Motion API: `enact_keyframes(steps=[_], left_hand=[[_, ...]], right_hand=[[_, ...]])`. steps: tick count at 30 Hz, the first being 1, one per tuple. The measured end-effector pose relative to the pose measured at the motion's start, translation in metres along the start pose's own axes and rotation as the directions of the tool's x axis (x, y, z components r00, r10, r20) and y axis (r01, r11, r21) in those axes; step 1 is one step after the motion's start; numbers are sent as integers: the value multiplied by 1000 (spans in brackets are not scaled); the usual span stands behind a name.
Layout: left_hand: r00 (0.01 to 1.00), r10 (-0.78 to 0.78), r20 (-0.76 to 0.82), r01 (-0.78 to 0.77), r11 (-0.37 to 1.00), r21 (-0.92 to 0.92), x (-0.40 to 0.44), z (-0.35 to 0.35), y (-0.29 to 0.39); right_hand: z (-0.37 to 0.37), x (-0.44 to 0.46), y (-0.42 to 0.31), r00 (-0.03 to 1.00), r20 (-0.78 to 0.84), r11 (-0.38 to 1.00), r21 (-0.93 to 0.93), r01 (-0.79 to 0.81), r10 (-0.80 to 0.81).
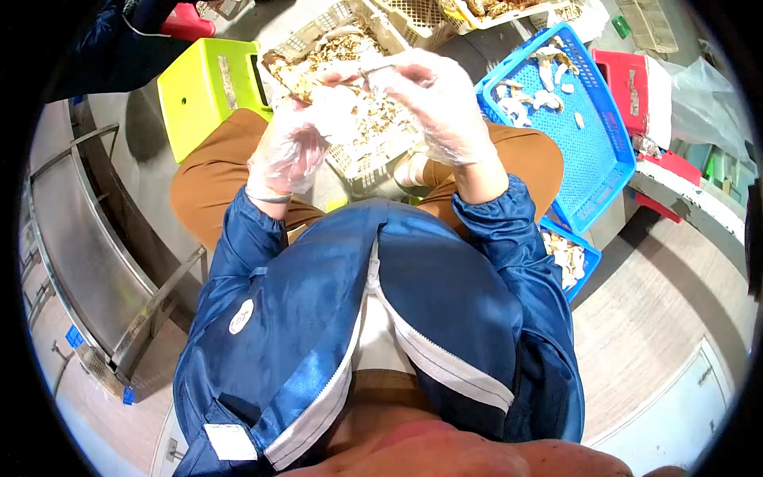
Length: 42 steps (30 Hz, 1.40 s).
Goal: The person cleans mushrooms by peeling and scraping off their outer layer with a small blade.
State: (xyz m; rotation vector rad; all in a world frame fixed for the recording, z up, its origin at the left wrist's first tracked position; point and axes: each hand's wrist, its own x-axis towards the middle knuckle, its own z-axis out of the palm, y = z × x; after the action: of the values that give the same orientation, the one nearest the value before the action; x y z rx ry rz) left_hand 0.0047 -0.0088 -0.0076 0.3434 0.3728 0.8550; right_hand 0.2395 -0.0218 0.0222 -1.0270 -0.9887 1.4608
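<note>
Both of my hands wear clear plastic gloves and are raised over a cream perforated crate holding brown and white pieces that look like mushrooms. My left hand has its fingers closed round a pale piece with a brownish end. In my right hand the fingertips pinch a thin, dark tool, possibly a small knife, which points toward the piece. Right of my hands, a blue basket holds several white pieces. Beneath it sits a smaller blue basket with more pale pieces.
A lime-green stool is at the left, near a metal frame table. Red stools and a white-topped beam are at the right. More crates line the top. Another person's dark sleeve shows at upper left.
</note>
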Motion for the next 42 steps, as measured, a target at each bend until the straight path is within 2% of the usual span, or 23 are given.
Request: enact_keyframes(steps=[1, 3, 4, 6, 8, 10, 11, 13, 17, 20, 23, 26, 27, 29, 30, 31, 32, 33, 36, 37, 42], left_hand=[[996, -22, 88, 36, 987, -156, 2, -5, 0], [998, 23, -56, -33, 981, -193, 2, -14, 1], [990, 43, -132, -70, 976, -206, 0, -17, 1], [994, 71, -79, -86, 976, -201, -2, -20, -2], [997, 64, -53, -74, 975, -210, 0, -21, -1], [992, 72, -102, -91, 976, -196, 2, -14, -2], [989, 63, -133, -87, 979, -184, 3, -17, -2], [980, 51, -193, -75, 990, -119, 4, -7, 0], [989, 118, -90, -116, 993, 27, 5, 9, -1], [980, 166, -112, -149, 979, 142, 5, 10, -2], [982, 147, -122, -121, 973, 196, 3, 5, -4], [982, 147, -121, -123, 974, 188, 4, 5, -6], [994, 102, -45, -95, 986, 140, 4, 4, -3], [991, 113, -74, -106, 990, 94, 3, 6, -5], [989, 120, -90, -113, 991, 73, 3, 8, -5], [994, 47, 99, -39, 996, -75, 7, 0, 1], [996, 84, 33, -81, 995, -63, 6, -1, 1], [992, 118, -31, -120, 992, -49, 6, -2, 0], [970, 209, -128, -204, 978, 46, 6, -1, -1], [963, 226, -144, -214, 972, 96, 9, -3, -1], [938, 302, -169, -230, 909, 348, 11, 5, 0]], right_hand=[[-2, 0, -2, 998, 7, 991, -123, 57, -57], [-7, 1, -6, 985, 39, 916, -363, 169, -166], [-5, 1, -9, 969, 105, 888, -387, 246, -223], [-1, -2, -19, 917, 234, 817, -421, 394, -322], [3, -3, -21, 926, 234, 851, -375, 368, -297], [5, -2, -16, 939, 232, 913, -262, 312, -255], [-1, 6, -6, 865, 325, 835, -278, 474, -383], [-2, 3, -11, 871, 336, 845, -279, 456, -359], [-1, 1, -16, 859, 336, 801, -341, 493, -386], [2, -2, -21, 860, 329, 749, -430, 504, -390], [3, -4, -24, 864, 321, 656, -563, 503, -388], [3, -2, -21, 863, 324, 659, -557, 505, -388], [1, -2, -20, 890, 282, 710, -536, 456, -359], [-2, -3, -16, 934, 204, 801, -482, 355, -292], [-1, -3, -10, 983, 51, 926, -330, 182, -175], [-2, 0, -7, 975, -4, 934, -288, 210, -221], [-4, 1, -6, 963, -64, 939, -247, 239, -262], [-6, 1, -17, 905, 39, 811, -430, 398, -424], [-1, -1, -19, 852, 267, 741, -421, 523, -450], [6, -12, -33, 946, 231, 873, -381, 303, -228], [9, -10, -21, 909, 267, 817, -407, 408, -321]])
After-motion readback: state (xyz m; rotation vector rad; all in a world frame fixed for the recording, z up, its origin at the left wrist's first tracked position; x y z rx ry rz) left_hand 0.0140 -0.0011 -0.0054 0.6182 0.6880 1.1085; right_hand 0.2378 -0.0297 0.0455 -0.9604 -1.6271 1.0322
